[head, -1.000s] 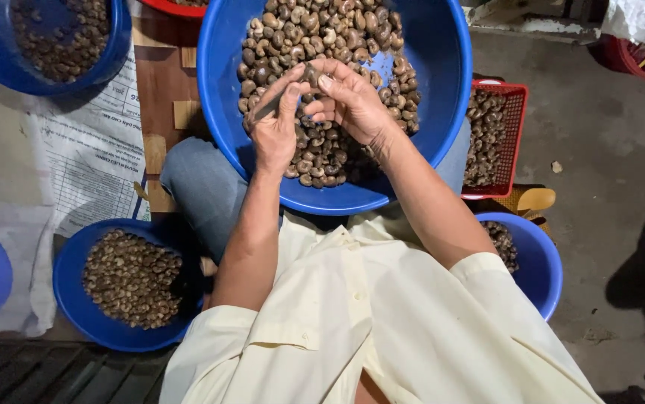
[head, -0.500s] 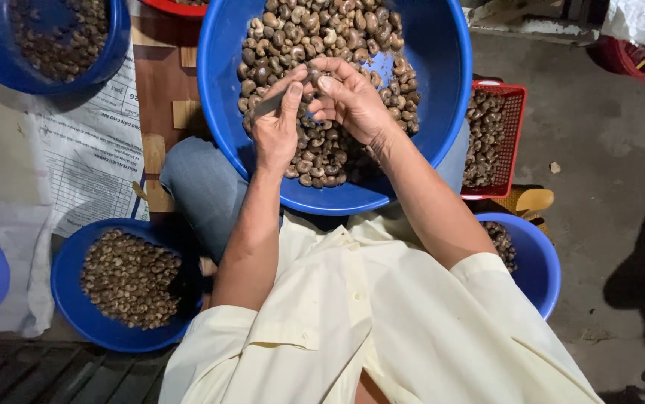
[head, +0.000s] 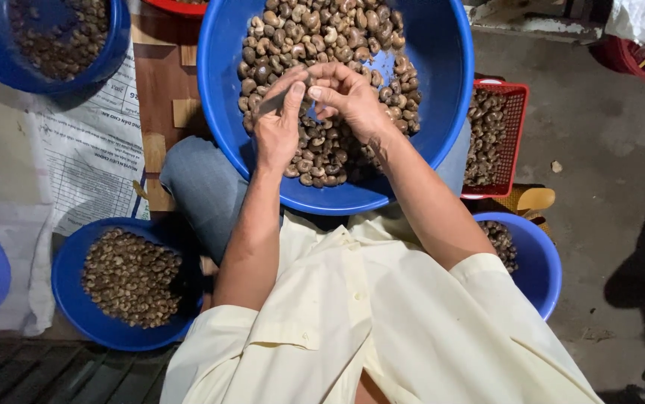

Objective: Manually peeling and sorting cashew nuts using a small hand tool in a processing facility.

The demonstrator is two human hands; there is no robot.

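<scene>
A large blue basin (head: 442,90) rests on my lap, filled with several brown nuts in their shells (head: 322,30). Both hands meet over its middle. My left hand (head: 277,127) grips a small dark blade tool (head: 271,101), thumb pressed along it. My right hand (head: 348,97) pinches a single nut between thumb and fingers right beside the blade tip. The nut itself is mostly hidden by the fingers.
A smaller blue bowl of nuts (head: 124,280) sits at my lower left, another blue bowl (head: 532,262) at my lower right, a red mesh basket of nuts (head: 494,135) beside the basin. A further blue bowl (head: 60,45) is at top left. Printed paper (head: 90,157) covers the floor.
Both hands stay together over the basin; they have shifted only slightly, with the fingers working the nut against the blade.
</scene>
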